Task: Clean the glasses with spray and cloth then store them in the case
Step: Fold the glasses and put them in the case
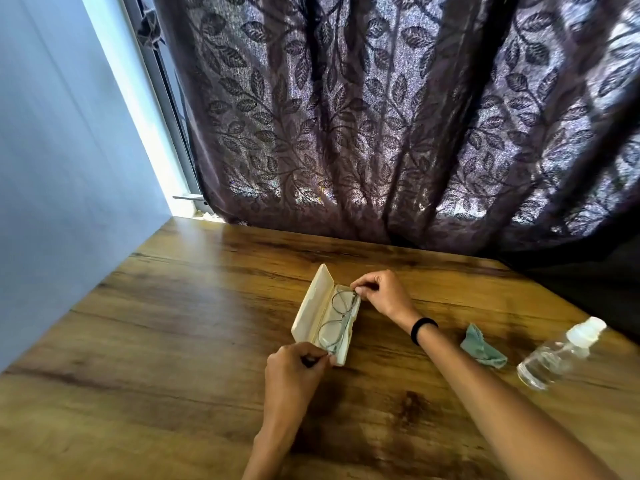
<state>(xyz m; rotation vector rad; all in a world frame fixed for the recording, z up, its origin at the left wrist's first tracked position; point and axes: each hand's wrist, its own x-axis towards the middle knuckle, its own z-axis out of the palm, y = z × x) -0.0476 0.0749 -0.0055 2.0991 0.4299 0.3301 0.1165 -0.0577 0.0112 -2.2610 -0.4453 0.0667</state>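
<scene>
A cream glasses case (310, 308) lies open on the wooden table (173, 323), its lid tilted up to the left. Thin wire-framed round glasses (334, 318) lie folded inside it. My left hand (294, 372) pinches the near end of the glasses at the case's near corner. My right hand (379, 294) pinches their far end at the case's far right edge. A crumpled teal cloth (481, 348) lies to the right of my right forearm. A clear spray bottle (557, 355) with a white cap lies tilted further right.
A dark leaf-patterned curtain (381, 133) hangs along the table's far edge. A blue wall (52, 168) borders the table on the left. A black band sits on my right wrist (423, 328).
</scene>
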